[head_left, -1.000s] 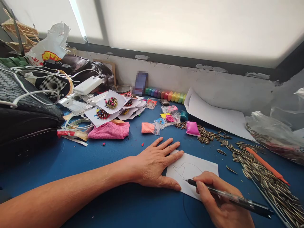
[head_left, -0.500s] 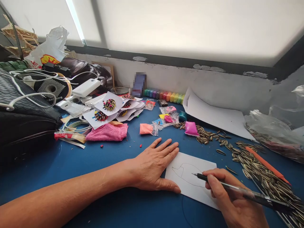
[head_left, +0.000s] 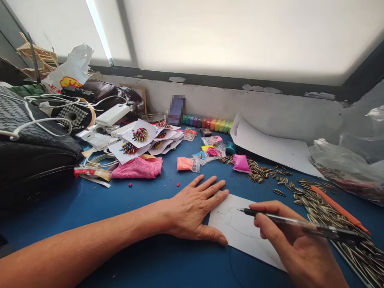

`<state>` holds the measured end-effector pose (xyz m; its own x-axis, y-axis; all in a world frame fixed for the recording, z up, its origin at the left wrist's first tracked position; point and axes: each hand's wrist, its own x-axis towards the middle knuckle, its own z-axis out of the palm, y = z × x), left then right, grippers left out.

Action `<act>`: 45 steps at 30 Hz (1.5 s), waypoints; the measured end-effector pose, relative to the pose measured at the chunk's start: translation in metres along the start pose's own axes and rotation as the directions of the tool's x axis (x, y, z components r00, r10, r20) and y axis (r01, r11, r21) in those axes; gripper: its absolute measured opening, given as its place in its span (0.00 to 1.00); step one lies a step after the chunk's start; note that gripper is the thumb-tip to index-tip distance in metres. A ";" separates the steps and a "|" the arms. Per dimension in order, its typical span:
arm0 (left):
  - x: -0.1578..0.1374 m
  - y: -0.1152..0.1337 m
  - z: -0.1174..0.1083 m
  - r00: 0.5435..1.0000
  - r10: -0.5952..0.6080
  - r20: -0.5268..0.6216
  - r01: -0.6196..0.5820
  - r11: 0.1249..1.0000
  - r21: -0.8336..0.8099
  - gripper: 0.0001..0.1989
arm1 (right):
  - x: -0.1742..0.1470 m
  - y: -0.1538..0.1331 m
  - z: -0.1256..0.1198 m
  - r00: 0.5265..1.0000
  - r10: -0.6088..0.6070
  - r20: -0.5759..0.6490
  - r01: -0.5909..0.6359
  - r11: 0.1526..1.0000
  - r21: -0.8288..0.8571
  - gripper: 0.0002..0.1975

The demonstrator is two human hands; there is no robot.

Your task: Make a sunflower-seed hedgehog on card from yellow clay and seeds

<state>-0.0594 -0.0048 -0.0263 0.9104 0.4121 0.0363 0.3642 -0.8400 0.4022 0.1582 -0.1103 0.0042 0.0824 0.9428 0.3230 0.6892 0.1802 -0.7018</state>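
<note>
A white sheet of paper (head_left: 243, 244) lies on the blue tabletop, bearing a thin curved line drawing. Fingers spread, my left hand (head_left: 195, 210) rests flat at the paper's left edge. My right hand (head_left: 291, 236) is closed around a pen (head_left: 282, 220) with a clear barrel and black grip. The pen's tip is over the upper part of the drawing; whether it touches the paper I cannot tell. My right fingers hide the drawing's right end.
Sunflower seeds (head_left: 339, 220) lie heaped on the right with an orange stick (head_left: 339, 208). Clay packets, including a purple one (head_left: 241, 163), sit beyond the hands. Left are a pink cloth (head_left: 138, 168), decorated white cards (head_left: 141, 134) and a black bag (head_left: 33, 160).
My right hand has shifted left and up with the pen, from the middle of the drawing to its upper line. My left hand stays flat on the paper. The view has moved slightly.
</note>
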 end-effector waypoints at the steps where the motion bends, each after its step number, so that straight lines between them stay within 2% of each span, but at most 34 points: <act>1: 0.000 0.000 0.000 1.000 -0.001 -0.006 0.001 1.000 0.006 0.48 | 0.004 -0.003 0.000 1.000 -0.010 -0.004 0.010 1.000 0.002 0.09; 5: 0.000 0.002 0.001 1.000 -0.003 -0.028 0.003 1.000 0.019 0.48 | 0.008 -0.006 0.004 0.998 0.009 -0.067 -0.006 0.999 0.045 0.11; 8: 0.000 0.002 0.002 1.000 0.006 -0.030 -0.006 1.000 0.001 0.47 | -0.002 0.002 0.008 0.997 0.072 -0.039 -0.071 0.997 0.028 0.14; 12: 0.001 0.001 0.001 1.000 0.014 -0.006 -0.014 0.999 -0.036 0.47 | -0.014 0.011 0.009 0.990 0.109 -0.086 -0.108 0.994 0.010 0.13; 18: 0.001 0.000 0.000 1.000 0.023 0.009 -0.023 0.998 -0.050 0.44 | -0.014 0.018 0.005 1.000 0.005 0.027 -0.003 0.998 -0.059 0.17; 23: 0.001 0.000 0.001 1.000 0.018 0.013 -0.017 0.999 -0.034 0.44 | -0.017 0.020 0.009 0.994 -0.104 0.030 0.105 0.993 -0.055 0.14; 30: 0.001 -0.001 0.001 1.000 0.018 0.009 -0.018 0.999 -0.028 0.45 | -0.019 0.019 0.011 0.983 -0.182 0.032 0.184 0.978 -0.097 0.12; 45: 0.001 -0.001 0.002 1.000 0.026 0.003 -0.026 1.000 0.011 0.45 | -0.021 0.019 0.013 0.977 -0.209 0.044 0.213 0.965 -0.151 0.12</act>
<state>-0.0581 -0.0041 -0.0280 0.9203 0.3888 0.0441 0.3423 -0.8545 0.3906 0.1603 -0.1233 -0.0238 -0.0951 0.8959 0.4339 0.7914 0.3325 -0.5130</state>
